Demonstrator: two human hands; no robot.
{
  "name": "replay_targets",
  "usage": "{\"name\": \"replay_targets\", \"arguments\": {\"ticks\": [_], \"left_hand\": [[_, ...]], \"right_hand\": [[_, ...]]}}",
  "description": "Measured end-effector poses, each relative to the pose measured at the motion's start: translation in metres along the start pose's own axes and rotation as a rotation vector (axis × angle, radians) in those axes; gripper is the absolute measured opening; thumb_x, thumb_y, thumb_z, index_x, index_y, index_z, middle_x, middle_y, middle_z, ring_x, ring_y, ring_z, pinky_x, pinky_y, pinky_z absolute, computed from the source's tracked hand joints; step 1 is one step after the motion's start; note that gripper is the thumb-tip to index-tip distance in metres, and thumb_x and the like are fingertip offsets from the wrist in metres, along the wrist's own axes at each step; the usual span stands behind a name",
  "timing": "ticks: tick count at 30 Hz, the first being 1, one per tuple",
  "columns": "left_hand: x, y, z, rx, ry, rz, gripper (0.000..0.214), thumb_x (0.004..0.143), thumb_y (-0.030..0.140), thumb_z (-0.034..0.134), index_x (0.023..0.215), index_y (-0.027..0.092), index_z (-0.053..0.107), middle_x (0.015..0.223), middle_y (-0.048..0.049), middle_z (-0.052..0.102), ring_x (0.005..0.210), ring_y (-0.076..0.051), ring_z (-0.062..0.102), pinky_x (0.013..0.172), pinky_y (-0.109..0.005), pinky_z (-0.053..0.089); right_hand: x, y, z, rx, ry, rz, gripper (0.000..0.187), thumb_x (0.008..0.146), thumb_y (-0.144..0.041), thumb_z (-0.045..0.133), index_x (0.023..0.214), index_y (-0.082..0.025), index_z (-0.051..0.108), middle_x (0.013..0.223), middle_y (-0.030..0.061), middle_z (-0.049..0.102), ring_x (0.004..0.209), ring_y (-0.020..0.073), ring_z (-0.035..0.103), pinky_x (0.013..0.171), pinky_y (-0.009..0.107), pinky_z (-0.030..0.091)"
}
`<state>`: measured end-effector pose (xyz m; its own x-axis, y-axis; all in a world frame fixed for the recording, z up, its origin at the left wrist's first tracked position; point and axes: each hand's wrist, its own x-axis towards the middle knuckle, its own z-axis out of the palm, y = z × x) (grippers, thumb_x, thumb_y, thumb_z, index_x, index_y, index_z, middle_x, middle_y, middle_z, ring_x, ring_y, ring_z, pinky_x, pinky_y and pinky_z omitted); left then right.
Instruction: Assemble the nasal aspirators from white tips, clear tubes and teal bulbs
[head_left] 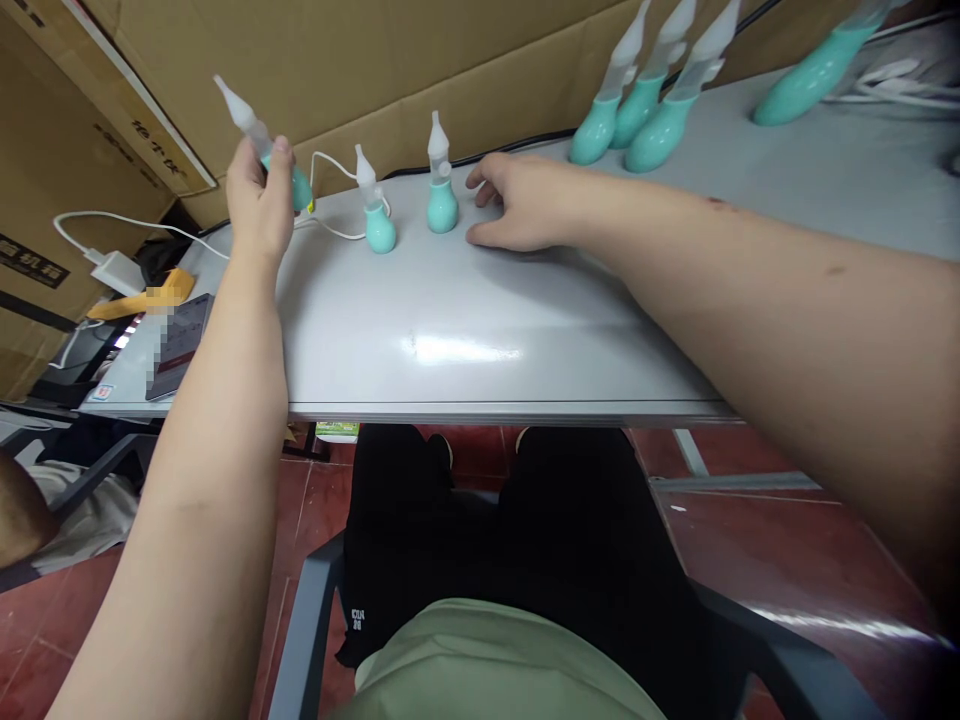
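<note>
My left hand (259,195) is closed around a nasal aspirator (301,188) with a teal bulb and a clear, white-tipped nozzle that points up and left. To its right, a second nasal aspirator (380,228) and a third nasal aspirator (442,205) stand upright on the grey table. Just right of the third one, my right hand (517,200) hovers low over the tabletop, fingers curved and apart, apparently with nothing in them. Beyond my right forearm, a group of three nasal aspirators (660,135) stands tilted by the cardboard.
Cardboard (450,60) walls the table's (360,350) back edge. Another teal bulb (810,80) leans at the far right beside bundled white cables (907,85). At left lie a white charger (118,272), a yellow object (176,285) and a dark tablet-like device (184,340). Part of another person (26,510) shows at lower left.
</note>
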<state>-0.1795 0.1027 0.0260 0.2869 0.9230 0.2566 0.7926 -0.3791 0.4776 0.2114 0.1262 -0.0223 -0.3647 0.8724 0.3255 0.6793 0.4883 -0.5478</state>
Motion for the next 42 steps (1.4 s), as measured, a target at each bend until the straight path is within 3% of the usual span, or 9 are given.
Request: {"name": "replay_targets", "arguments": {"ticks": [5, 10, 15, 19, 22, 24, 29, 36, 42], "left_hand": [[0.000, 0.024, 0.018, -0.028, 0.637, 0.007, 0.104, 0.080, 0.127, -0.015, 0.103, 0.026, -0.008, 0.100, 0.0002, 0.009, 0.069, -0.005, 0.036, 0.061, -0.026, 0.020], [-0.003, 0.044, 0.029, -0.116, 0.810, 0.325, 0.093, 0.099, 0.117, 0.000, 0.099, 0.026, 0.022, 0.085, 0.0070, 0.033, 0.058, -0.002, 0.040, 0.049, -0.026, 0.032], [-0.013, 0.063, 0.031, -0.294, 0.479, 0.517, 0.093, 0.116, 0.113, 0.066, 0.092, 0.023, 0.059, 0.070, 0.0081, 0.051, 0.060, -0.004, 0.052, 0.054, -0.034, 0.027], [-0.030, 0.099, 0.039, -0.328, 0.199, 0.335, 0.070, 0.108, 0.094, 0.091, 0.082, 0.030, 0.083, 0.072, 0.0035, 0.073, 0.063, -0.016, 0.059, 0.063, -0.044, 0.043], [-0.039, 0.123, 0.046, -0.276, 0.013, 0.202, 0.044, 0.109, 0.069, 0.092, 0.084, 0.033, 0.088, 0.074, -0.0004, 0.076, 0.066, -0.023, 0.067, 0.065, -0.045, 0.049], [-0.042, 0.130, 0.049, -0.298, -0.103, 0.187, 0.039, 0.109, 0.062, 0.094, 0.087, 0.030, 0.088, 0.071, -0.0011, 0.072, 0.061, -0.022, 0.067, 0.062, -0.043, 0.051], [-0.038, 0.129, 0.050, -0.357, -0.253, 0.156, 0.037, 0.111, 0.047, 0.098, 0.087, 0.024, 0.083, 0.075, -0.0015, 0.074, 0.064, -0.020, 0.073, 0.063, -0.035, 0.059], [-0.036, 0.126, 0.055, -0.354, -0.365, 0.085, 0.023, 0.120, 0.029, 0.085, 0.099, 0.020, 0.088, 0.083, -0.0024, 0.079, 0.064, -0.015, 0.069, 0.062, -0.026, 0.055], [-0.038, 0.126, 0.047, -0.369, -0.389, 0.082, 0.034, 0.117, 0.040, 0.089, 0.090, 0.024, 0.078, 0.082, -0.0018, 0.072, 0.071, -0.018, 0.069, 0.069, -0.029, 0.060]], "right_hand": [[-0.008, -0.020, -0.008, 0.174, 0.227, -0.038, 0.049, 0.076, 0.015, 0.077, 0.087, -0.030, 0.060, 0.085, -0.0011, 0.066, 0.085, 0.0248, 0.063, 0.100, 0.043, 0.062], [-0.022, -0.044, -0.027, 0.274, 0.370, -0.137, 0.056, 0.075, 0.023, 0.064, 0.080, -0.031, 0.049, 0.084, -0.0024, 0.052, 0.082, 0.0212, 0.047, 0.091, 0.037, 0.050], [-0.035, -0.058, -0.027, 0.461, 0.387, -0.314, 0.047, 0.083, 0.017, 0.066, 0.084, -0.028, 0.053, 0.091, -0.0010, 0.055, 0.083, 0.0195, 0.050, 0.084, 0.034, 0.043], [-0.038, -0.066, -0.009, 0.807, 0.244, -0.460, 0.023, 0.108, -0.018, 0.085, 0.105, -0.027, 0.064, 0.089, -0.0025, 0.064, 0.078, 0.0189, 0.056, 0.069, 0.030, 0.039], [-0.040, -0.073, 0.002, 0.951, 0.086, -0.481, 0.051, 0.112, -0.064, 0.104, 0.111, -0.029, 0.067, 0.082, -0.0041, 0.066, 0.073, 0.0186, 0.059, 0.060, 0.028, 0.041], [-0.042, -0.076, 0.004, 0.981, 0.027, -0.423, 0.062, 0.110, -0.075, 0.109, 0.104, -0.029, 0.068, 0.079, -0.0043, 0.064, 0.072, 0.0176, 0.061, 0.060, 0.027, 0.048], [-0.043, -0.073, 0.004, 1.019, -0.069, -0.358, 0.061, 0.111, -0.069, 0.112, 0.091, -0.027, 0.072, 0.078, -0.0032, 0.069, 0.067, 0.0146, 0.055, 0.059, 0.026, 0.050], [-0.039, -0.062, 0.017, 1.028, -0.247, -0.231, 0.045, 0.102, -0.054, 0.113, 0.094, -0.036, 0.072, 0.078, -0.0047, 0.073, 0.073, 0.0244, 0.069, 0.054, 0.030, 0.054], [-0.036, -0.067, 0.022, 1.113, -0.209, -0.165, 0.063, 0.106, -0.076, 0.109, 0.090, -0.029, 0.070, 0.076, -0.0020, 0.077, 0.065, 0.0195, 0.060, 0.055, 0.027, 0.052]]}}
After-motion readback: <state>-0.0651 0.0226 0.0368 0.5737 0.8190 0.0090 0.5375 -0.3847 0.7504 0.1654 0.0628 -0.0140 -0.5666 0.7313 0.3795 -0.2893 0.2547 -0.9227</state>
